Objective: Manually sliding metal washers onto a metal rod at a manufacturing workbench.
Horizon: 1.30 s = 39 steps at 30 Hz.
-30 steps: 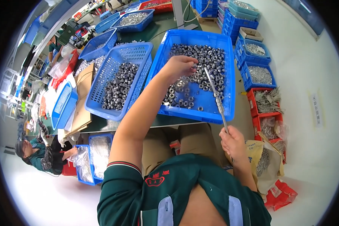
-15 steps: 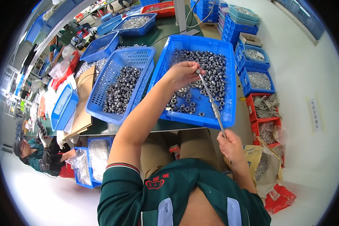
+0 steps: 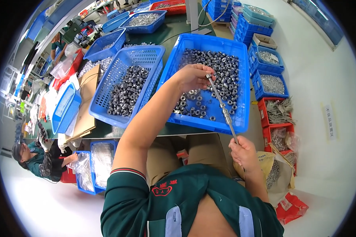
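A slim metal rod [image 3: 226, 115] slants over the blue bin [image 3: 203, 125], with a few ring-like metal pieces along its shaft. My right hand [image 3: 243, 152] is closed round its lower end, just past the bin's near edge. At the upper tip, my left hand [image 3: 194, 77] pinches a small metal collar [image 3: 208, 76] that meets the rod; whether the rod passes through it I cannot tell. Beneath, many loose dark and shiny ring-shaped metal parts [image 3: 228, 65] lie in the bin, thickest at the back and right.
A perforated blue basket [image 3: 103, 104] of similar parts stands left of the bin. Cardboard [image 3: 85, 112] and another blue basket [image 3: 65, 110] lie farther left. Stacked blue crates [image 3: 261, 81] and red bins [image 3: 268, 124] line the right. A co-worker [image 3: 37, 160] sits at far left.
The view has shifted slightly. My left fingers have moved a little on the collar at the rod's tip; my right hand keeps its hold.
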{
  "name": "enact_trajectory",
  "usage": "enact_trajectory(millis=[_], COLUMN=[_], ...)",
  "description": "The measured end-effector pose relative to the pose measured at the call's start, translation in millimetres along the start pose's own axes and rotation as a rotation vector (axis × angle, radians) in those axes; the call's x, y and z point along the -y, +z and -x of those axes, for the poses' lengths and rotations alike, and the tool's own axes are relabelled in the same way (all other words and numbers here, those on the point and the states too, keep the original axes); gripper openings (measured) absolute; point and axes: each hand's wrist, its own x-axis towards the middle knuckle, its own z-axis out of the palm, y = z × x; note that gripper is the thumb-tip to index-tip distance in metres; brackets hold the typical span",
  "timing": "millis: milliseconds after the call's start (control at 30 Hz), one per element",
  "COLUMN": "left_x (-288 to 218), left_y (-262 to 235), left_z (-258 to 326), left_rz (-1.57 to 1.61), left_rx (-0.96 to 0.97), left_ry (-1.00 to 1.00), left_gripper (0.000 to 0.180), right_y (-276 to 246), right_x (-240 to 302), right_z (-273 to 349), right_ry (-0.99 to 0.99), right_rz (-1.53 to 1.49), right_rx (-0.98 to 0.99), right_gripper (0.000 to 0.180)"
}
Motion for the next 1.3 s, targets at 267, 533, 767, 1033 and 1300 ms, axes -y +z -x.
enact_trajectory(millis=[267,533,767,1033,1300], left_x=[9,19,26,9,36], left_y=[13,23,36,-13,-4], left_z=[0,-4,1,-10,-3], left_rz=[0.003,0.019,-0.102,-0.753,-1.803], left_rx=[0.138,0.365,0.58,-0.156,-0.037], left_ry=[0.104,0.005,-0.105,0.247,0.127], left_gripper=[0.029,0.046,0.06,0.025,0.017], right_y=[8,12,17,11,7], right_x=[-4,-7,-6,-3,-4], right_z=[-5,-8,-12,-4,-1], right_ry=[-0.081,-0.105,-0.099,-0.074,-0.072], right_rz=[0.024,0.097,0.086,0.017,0.009], right_rx=[-0.049,-0.104,-0.139,-0.164,-0.14], right_gripper=[0.012,0.011,0.01,0.009,0.011])
